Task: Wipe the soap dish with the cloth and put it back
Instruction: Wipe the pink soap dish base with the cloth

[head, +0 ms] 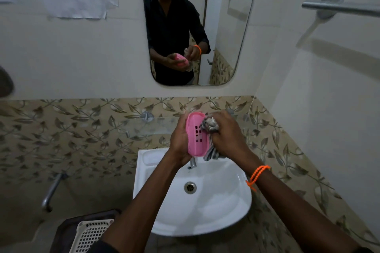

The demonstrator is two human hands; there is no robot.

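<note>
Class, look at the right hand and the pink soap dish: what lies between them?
In the head view, the bunched striped cloth, gripped by the right hand, lies pressed against the soap dish.

Bare forearms; orange beaded bracelet (259,174) on right wrist; dark sleeve edges near the elbows

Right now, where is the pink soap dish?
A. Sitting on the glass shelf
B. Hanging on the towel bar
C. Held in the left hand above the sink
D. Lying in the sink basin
C: the left hand grips the pink soap dish above the white sink, while the right hand presses the striped cloth into it.
</note>
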